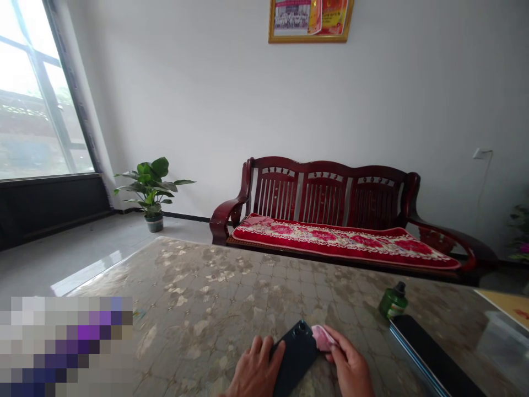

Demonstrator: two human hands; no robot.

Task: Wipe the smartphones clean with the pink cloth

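A dark phone [296,358] lies on the patterned tabletop [198,309] near its front edge, back side up, with its camera lenses at the upper end. My left hand [257,368] is on the phone's left edge, thumb on its back and fingers bent along the side. In my right hand [349,361] a small pink cloth [323,337] is pinched between thumb and fingers. The cloth is beside the phone's upper right edge, close to the lenses.
To the right stand a green bottle [392,301] and a long dark case [433,355]. A yellowish sheet [506,307] lies at the far right. Beyond the table are a red wooden sofa [322,193] and a potted plant [154,187]. Blurred blocks cover the lower left corner.
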